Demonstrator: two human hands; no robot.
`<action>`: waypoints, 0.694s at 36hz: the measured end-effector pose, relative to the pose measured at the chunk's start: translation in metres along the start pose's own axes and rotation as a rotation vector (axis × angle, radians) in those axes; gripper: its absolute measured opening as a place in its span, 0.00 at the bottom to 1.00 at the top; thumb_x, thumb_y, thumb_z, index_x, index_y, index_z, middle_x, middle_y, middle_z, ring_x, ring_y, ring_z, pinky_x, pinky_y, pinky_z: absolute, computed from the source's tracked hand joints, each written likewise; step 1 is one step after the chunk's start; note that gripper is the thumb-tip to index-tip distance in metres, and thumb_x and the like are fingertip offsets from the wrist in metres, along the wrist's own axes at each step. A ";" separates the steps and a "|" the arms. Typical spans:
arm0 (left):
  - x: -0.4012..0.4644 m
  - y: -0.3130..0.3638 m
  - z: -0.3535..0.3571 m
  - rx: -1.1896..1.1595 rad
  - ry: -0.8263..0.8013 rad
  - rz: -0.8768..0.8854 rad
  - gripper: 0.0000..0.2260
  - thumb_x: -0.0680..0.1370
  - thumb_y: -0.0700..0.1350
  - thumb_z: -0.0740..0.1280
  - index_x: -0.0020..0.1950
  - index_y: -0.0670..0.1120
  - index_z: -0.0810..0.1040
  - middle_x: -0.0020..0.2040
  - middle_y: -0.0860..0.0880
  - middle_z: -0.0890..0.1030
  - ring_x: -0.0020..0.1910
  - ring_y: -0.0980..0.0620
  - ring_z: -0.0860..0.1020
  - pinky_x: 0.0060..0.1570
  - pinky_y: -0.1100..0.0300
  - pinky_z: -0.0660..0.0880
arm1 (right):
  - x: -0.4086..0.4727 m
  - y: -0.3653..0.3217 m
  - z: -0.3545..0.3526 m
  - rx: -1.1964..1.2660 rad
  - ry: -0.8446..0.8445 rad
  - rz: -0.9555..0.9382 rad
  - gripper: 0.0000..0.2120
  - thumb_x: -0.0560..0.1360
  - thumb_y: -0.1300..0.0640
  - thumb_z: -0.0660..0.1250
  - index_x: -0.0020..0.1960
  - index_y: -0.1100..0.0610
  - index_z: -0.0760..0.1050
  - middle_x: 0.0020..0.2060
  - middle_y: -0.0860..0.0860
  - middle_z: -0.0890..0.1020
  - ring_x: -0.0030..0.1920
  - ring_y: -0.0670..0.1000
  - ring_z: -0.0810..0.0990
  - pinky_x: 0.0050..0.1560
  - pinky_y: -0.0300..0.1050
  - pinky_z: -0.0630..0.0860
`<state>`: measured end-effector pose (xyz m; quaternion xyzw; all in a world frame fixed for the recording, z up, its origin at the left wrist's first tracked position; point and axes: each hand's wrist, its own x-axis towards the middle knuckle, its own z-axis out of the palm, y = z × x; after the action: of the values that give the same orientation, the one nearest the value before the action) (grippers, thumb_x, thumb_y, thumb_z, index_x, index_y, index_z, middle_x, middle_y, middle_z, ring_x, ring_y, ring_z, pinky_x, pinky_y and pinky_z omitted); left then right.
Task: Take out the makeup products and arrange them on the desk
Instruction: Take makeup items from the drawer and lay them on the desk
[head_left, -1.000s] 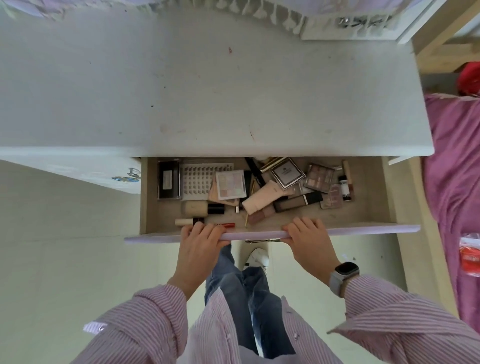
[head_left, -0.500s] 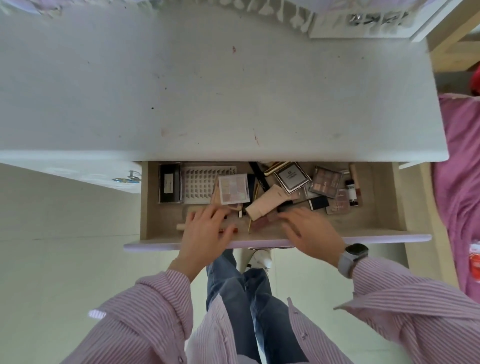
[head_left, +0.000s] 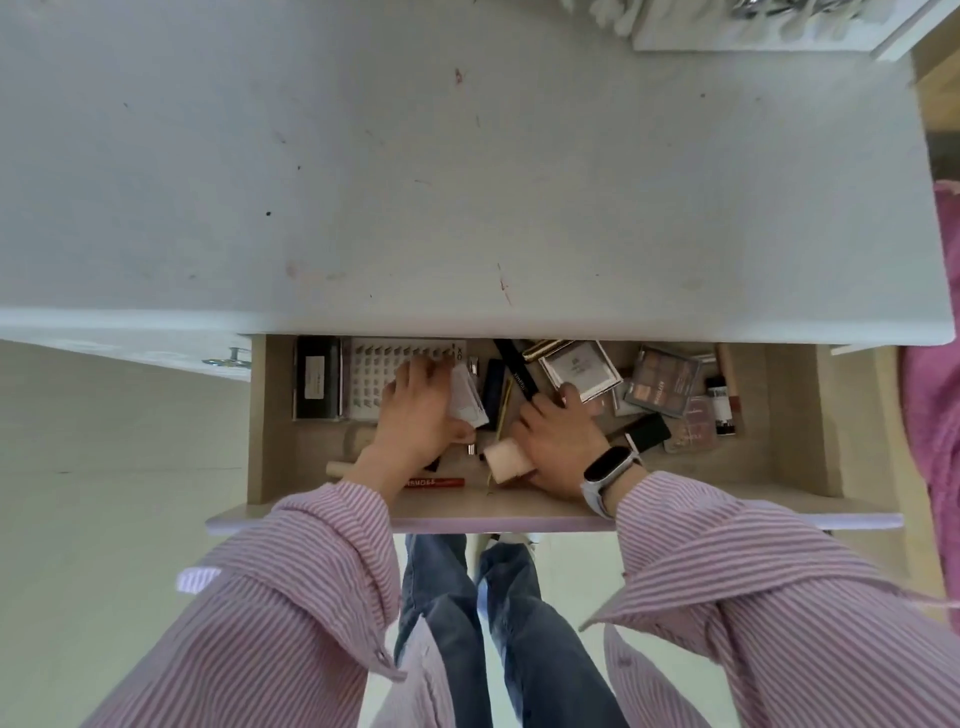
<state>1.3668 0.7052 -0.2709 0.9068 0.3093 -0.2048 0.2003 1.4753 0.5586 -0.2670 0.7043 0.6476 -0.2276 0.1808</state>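
Nearest the camera, both striped sleeves (head_left: 311, 582) reach into the open drawer (head_left: 519, 512). Its left hand (head_left: 421, 421) has its grip closed around a pale square compact (head_left: 467, 397); the right hand (head_left: 558, 441) holds a beige tube (head_left: 506, 462) in its grip. Around them lie a lash tray (head_left: 379, 371), a black case (head_left: 317, 376), and eyeshadow palettes (head_left: 662, 382). Beyond, the white table (head_left: 467, 182) stretches away.
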 end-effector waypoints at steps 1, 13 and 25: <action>-0.001 -0.001 0.000 0.004 -0.027 -0.006 0.38 0.67 0.55 0.74 0.71 0.47 0.61 0.66 0.42 0.63 0.66 0.41 0.61 0.62 0.46 0.64 | 0.000 -0.001 0.004 -0.030 0.001 -0.022 0.19 0.60 0.46 0.74 0.45 0.57 0.78 0.43 0.55 0.80 0.46 0.56 0.78 0.51 0.56 0.71; -0.013 -0.010 0.000 0.139 -0.031 0.050 0.28 0.71 0.53 0.71 0.67 0.47 0.65 0.65 0.46 0.69 0.63 0.46 0.66 0.62 0.51 0.63 | -0.003 0.001 0.013 0.018 0.007 0.025 0.22 0.47 0.46 0.77 0.36 0.57 0.79 0.32 0.52 0.81 0.34 0.53 0.78 0.39 0.44 0.74; -0.045 -0.014 -0.027 -0.184 -0.003 0.082 0.18 0.77 0.46 0.65 0.66 0.47 0.68 0.61 0.47 0.75 0.58 0.49 0.72 0.55 0.57 0.68 | 0.004 0.003 0.004 0.051 0.065 0.028 0.16 0.55 0.57 0.74 0.41 0.60 0.77 0.36 0.56 0.81 0.37 0.56 0.79 0.42 0.48 0.74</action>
<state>1.3320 0.7069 -0.2295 0.8962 0.2892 -0.1683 0.2914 1.4786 0.5592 -0.2724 0.7248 0.6372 -0.2185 0.1449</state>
